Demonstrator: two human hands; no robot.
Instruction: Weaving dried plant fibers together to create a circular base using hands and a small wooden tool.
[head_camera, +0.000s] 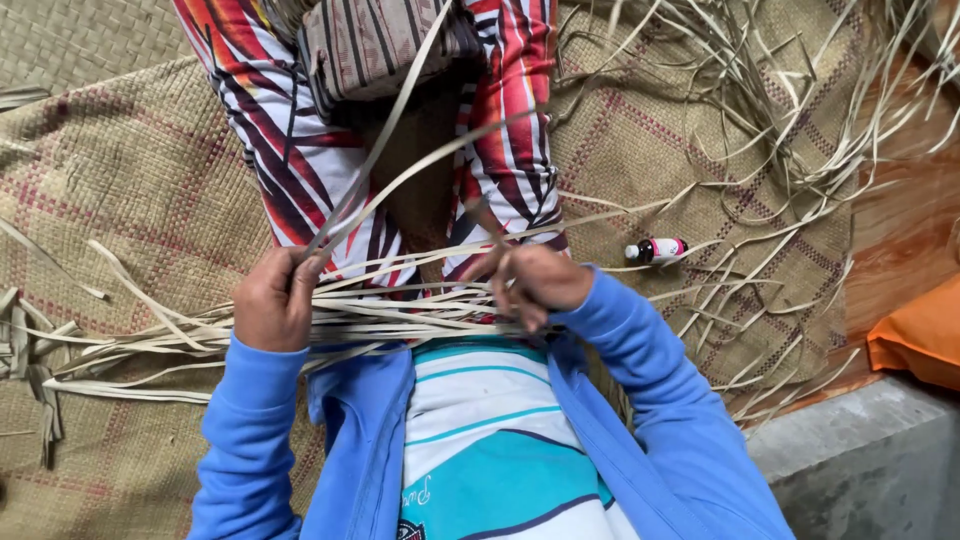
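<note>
My left hand (272, 300) is closed around a bundle of pale dried leaf strips (400, 315) that runs flat across my lap. One long strip (385, 130) rises from that fist up past my patterned trousers (290, 140). My right hand (530, 285) pinches several strips at the right end of the bundle, just above my striped shirt. Both arms wear blue sleeves.
I sit on a woven mat (130, 190). Loose strips (760, 130) lie scattered at the upper right, more at the left (40, 350). A small bottle (655, 249) lies on the mat. An orange cloth (920, 335) and a concrete ledge (860, 460) are at the right.
</note>
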